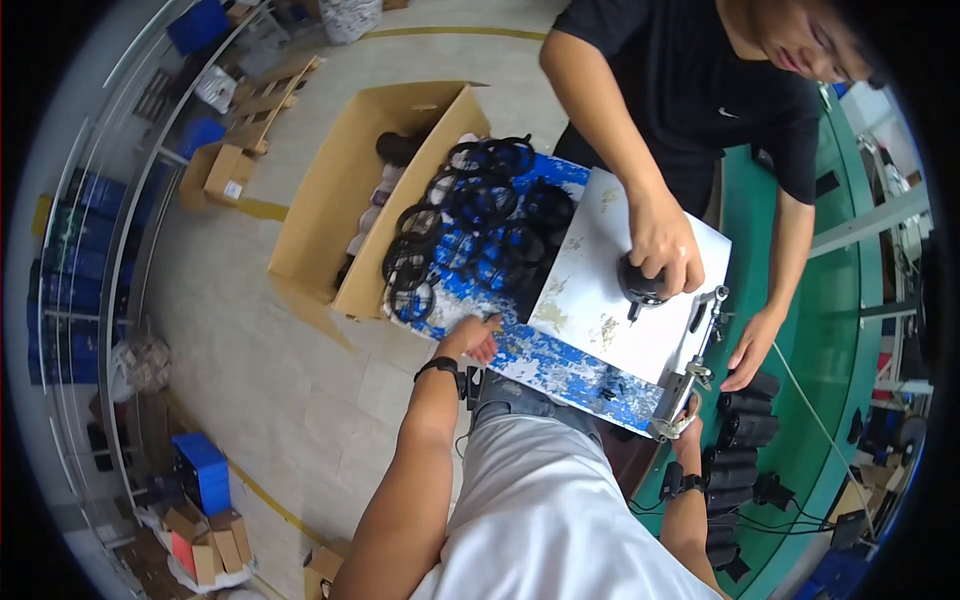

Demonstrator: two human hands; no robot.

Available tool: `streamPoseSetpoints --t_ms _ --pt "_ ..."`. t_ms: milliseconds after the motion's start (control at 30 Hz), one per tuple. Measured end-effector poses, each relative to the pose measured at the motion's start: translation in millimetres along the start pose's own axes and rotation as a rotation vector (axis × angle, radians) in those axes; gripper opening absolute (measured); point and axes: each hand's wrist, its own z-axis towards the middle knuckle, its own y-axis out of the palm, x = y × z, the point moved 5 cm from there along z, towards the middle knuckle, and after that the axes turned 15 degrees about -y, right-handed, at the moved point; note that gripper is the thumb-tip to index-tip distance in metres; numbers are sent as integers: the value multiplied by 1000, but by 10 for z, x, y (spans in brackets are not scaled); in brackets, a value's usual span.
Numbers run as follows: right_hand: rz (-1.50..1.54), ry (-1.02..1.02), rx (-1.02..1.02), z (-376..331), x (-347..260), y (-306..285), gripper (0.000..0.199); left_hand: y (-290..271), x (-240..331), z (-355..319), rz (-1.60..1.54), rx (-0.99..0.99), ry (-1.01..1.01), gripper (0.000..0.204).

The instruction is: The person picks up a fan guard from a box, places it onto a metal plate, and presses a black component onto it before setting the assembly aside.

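1. The person's left hand rests on the near left edge of the blue, paint-worn desk, fingers spread loosely and flat, grasping nothing. A dark band sits on that wrist.
2. Just beyond this hand, toward the far left corner of the desk, lies a heap of black rings, overlapping one another and covering most of that end.
3. The person's right hand is at the near right corner of the desk, closed around a metal clamp fixed to the desk's right edge; a bit of whitish cloth shows under the fingers. A dark band is on this wrist too.
4. A white sheet, spotted with stains, covers the right half of the desk, between the rings and the clamp.
5. On that sheet a co-worker's hand presses down, clenched on a round black part. The co-worker's other hand reaches down just past the desk's right edge, fingers loose, near the clamp.
6. Right of the desk runs a green conveyor, with a row of black cylindrical parts lying close to the person's right hand.
7. Left of the desk, touching its far left corner, stands an open cardboard box on the floor, with dark items inside.
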Motion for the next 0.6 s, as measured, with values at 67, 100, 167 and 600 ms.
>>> streamPoseSetpoints --t_ms 67,100,167,600 --pt "61 -10 -43 53 58 -38 47 26 31 -48 -75 -4 74 76" --pt "103 -7 -57 92 111 -63 45 41 -33 -46 -80 5 71 76" --pt "64 -14 -16 42 93 -75 43 9 -284 -21 -742 144 257 66" --pt "101 -8 -119 152 230 -200 28 -739 -1149 -26 -940 639 -28 45"
